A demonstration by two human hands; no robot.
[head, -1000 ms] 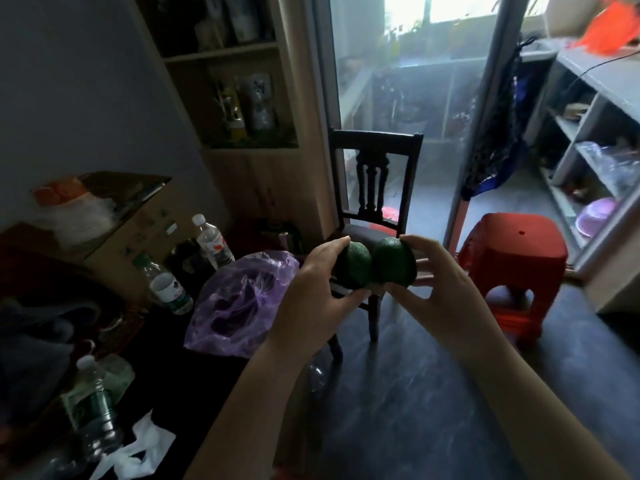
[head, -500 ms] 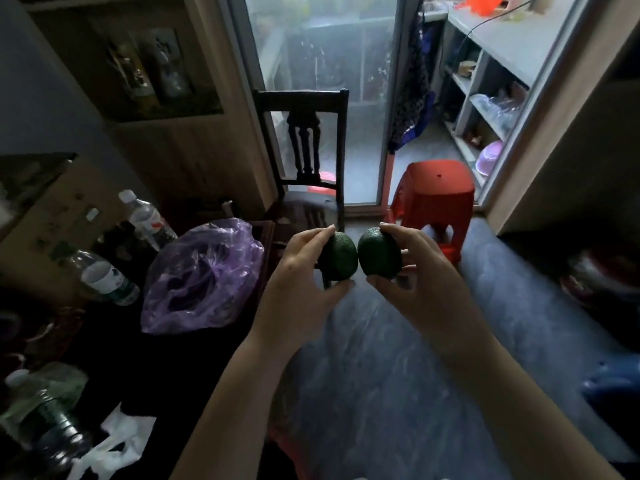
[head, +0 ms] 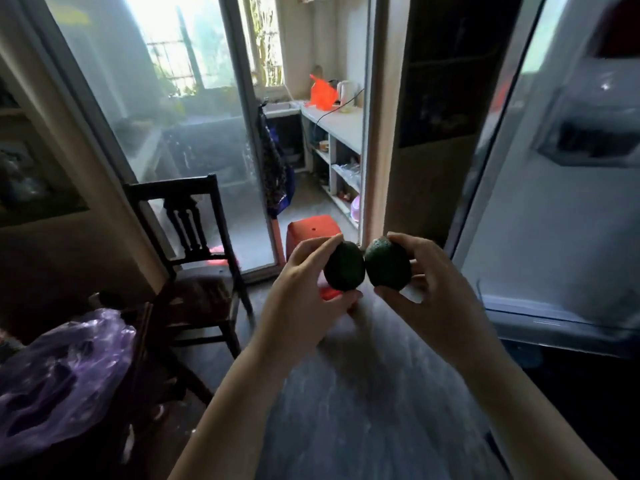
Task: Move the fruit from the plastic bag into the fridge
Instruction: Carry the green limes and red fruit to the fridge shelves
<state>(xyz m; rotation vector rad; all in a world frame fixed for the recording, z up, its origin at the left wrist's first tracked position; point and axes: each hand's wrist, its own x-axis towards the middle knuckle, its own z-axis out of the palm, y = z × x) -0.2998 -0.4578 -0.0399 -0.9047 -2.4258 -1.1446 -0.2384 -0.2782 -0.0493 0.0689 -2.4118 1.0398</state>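
Note:
Two dark green avocados are held side by side in front of me, nearly touching. My left hand [head: 304, 292] grips the left avocado [head: 344, 266] between thumb and curled fingers. My right hand [head: 429, 292] grips the right avocado [head: 388, 265] the same way. The purple plastic bag [head: 59, 379] lies crumpled on the dark table at the lower left, well away from both hands. The white fridge [head: 561, 237] fills the right side of the view, its front blurred, just right of my right hand.
A dark wooden chair [head: 194, 244] stands between the table and the glass sliding door [head: 180, 140]. A red plastic stool [head: 311, 233] sits on the floor behind my hands. Beyond the doorway is a white counter with shelves [head: 336, 133]. Grey floor lies below my arms.
The view has swung right and upward: the table, bottles and bag slid to the left edge and the fridge came into view on the right. Both hands still hold the avocados.

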